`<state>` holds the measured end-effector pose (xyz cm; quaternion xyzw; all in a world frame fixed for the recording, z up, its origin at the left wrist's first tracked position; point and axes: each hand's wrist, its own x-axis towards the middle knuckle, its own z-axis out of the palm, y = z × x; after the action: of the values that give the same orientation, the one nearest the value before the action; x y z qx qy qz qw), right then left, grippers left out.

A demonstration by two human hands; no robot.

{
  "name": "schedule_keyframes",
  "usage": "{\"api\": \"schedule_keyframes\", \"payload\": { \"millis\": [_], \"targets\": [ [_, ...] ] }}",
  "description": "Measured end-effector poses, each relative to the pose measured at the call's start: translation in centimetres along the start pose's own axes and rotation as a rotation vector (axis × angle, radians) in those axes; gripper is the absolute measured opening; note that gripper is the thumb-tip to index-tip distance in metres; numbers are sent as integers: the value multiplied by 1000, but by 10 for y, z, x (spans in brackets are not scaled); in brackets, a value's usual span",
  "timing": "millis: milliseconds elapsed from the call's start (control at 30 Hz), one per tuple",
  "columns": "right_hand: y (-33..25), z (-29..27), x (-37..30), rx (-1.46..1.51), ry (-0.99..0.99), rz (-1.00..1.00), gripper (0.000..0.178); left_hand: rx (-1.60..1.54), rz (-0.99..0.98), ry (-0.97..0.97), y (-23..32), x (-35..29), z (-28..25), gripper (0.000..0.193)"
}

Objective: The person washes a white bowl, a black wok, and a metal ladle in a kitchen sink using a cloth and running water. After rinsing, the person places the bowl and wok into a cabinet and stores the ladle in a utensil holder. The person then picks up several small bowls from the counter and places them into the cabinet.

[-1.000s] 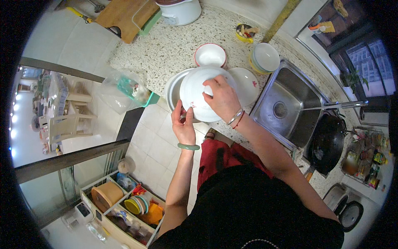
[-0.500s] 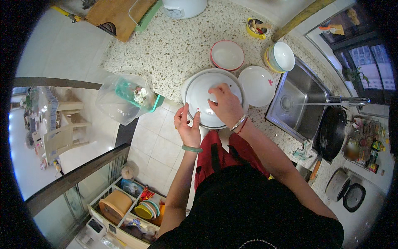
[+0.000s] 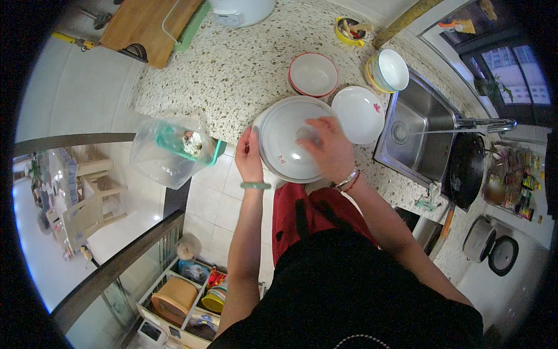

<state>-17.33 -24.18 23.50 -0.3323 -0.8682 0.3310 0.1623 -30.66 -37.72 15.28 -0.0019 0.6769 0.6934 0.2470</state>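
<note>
A round white pot (image 3: pixel 259 124) sits at the counter's front edge, topped by a domed pale lid (image 3: pixel 285 131) with a small red print. My right hand (image 3: pixel 332 150) is over the middle of the lid, fingers bent around its knob and smeared by motion. A bracelet and a red cord circle that wrist. At the pot's left side, my left hand (image 3: pixel 249 156) grips the edge with curled fingers; a green bangle is on its wrist. What lies under the lid is hidden.
Behind the pot stands a red-rimmed bowl (image 3: pixel 314 74); a white plate (image 3: pixel 358 115) lies to its right. Stacked bowls (image 3: pixel 390 71) stand beside the sink (image 3: pixel 427 116), where the tap runs. A green bin with a clear bag (image 3: pixel 168 152) hangs at the left edge. An open drawer (image 3: pixel 192 308) is below.
My left hand has moved from the lid's front left up to the pot's left side and closed there. The lid's print has shifted slightly, my right hand still at the knob.
</note>
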Motion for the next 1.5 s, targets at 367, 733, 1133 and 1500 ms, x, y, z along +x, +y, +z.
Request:
{"api": "schedule_keyframes", "payload": {
  "millis": [367, 733, 1133, 1500],
  "targets": [
    [92, 2, -37, 285, 90, 544, 30, 91, 49, 13, -14, 55, 5, 23],
    [74, 1, -52, 971, -47, 848, 44, -306, -333, -261, 1, 33, 3, 55],
    [87, -4, -84, 910, 48, 719, 45, -290, -293, -264, 26, -29, 23, 46],
    [98, -108, -207, 1030, 419, 738, 38, -212, -338, -649, 43, -152, 96, 36]
  ]
}}
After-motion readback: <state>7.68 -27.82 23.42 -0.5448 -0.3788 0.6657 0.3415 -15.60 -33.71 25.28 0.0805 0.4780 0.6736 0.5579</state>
